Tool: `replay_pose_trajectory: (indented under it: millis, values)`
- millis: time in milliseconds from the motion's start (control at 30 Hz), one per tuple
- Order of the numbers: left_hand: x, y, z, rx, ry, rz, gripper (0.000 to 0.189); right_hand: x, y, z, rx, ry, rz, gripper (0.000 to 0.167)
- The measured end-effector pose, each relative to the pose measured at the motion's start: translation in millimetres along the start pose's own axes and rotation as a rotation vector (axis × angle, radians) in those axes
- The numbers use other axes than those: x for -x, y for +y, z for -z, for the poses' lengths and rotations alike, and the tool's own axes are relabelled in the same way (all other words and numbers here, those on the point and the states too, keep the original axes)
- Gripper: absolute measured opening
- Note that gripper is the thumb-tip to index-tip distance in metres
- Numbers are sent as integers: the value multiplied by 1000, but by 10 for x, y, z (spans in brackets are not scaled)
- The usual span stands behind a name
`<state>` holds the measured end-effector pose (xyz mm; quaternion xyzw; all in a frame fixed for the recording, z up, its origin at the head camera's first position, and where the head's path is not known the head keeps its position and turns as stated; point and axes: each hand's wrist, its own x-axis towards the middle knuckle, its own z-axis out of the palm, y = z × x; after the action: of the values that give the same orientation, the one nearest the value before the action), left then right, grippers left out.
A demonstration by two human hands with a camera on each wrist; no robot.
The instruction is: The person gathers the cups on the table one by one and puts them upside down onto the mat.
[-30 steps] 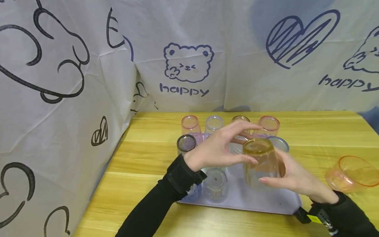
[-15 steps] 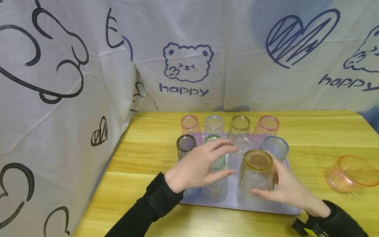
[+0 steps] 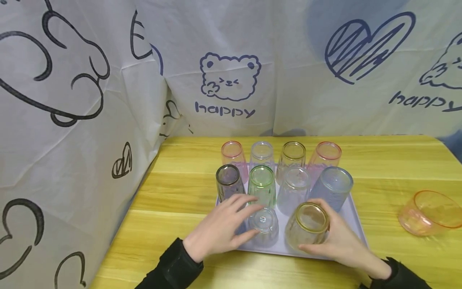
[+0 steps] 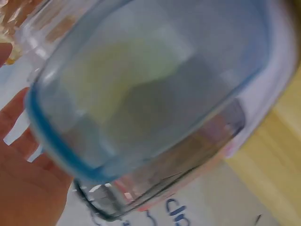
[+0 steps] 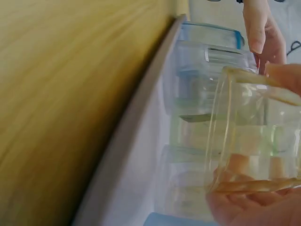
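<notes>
My right hand (image 3: 341,241) grips an amber-tinted drinking glass (image 3: 306,224) between thumb and fingers, over the front right part of the lilac tray (image 3: 353,220). The right wrist view shows the same amber glass (image 5: 251,136) close up, with fingers on both sides. My left hand (image 3: 221,228) holds nothing; its fingers are spread and slightly bent beside a clear glass (image 3: 265,228) at the tray's front. Close to that hand in the left wrist view stands a blue-rimmed glass (image 4: 155,103), mostly hidden behind the hand in the head view.
Several tinted glasses stand in rows on the tray, among them a green one (image 3: 262,188), a dark one (image 3: 229,182) and a blue one (image 3: 332,186). A wide orange cup (image 3: 426,214) stands on the wooden table to the right. A printed cloth (image 3: 288,80) hangs behind.
The right hand has lowered the amber glass toward the tray's front and tilted it slightly. The left hand has drawn away from that glass, moving left and toward the front.
</notes>
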<state>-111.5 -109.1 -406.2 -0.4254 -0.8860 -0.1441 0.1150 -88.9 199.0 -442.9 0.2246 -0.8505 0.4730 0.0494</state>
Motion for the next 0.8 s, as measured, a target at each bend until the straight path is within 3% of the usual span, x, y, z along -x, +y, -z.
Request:
replay_pose_trajectory:
  millis: [200, 400, 800]
  values:
    - [100, -43, -143, 9, -4, 59, 50, 36, 35, -81, 139, 36, 17, 87]
    - [116, -49, -203, -18, 23, 62, 50, 53, 82, -128, 233, 68, 35, 90]
    - [139, -31, -246, -54, 16, 91, 57, 51, 143, -174, 237, 16, 31, 94]
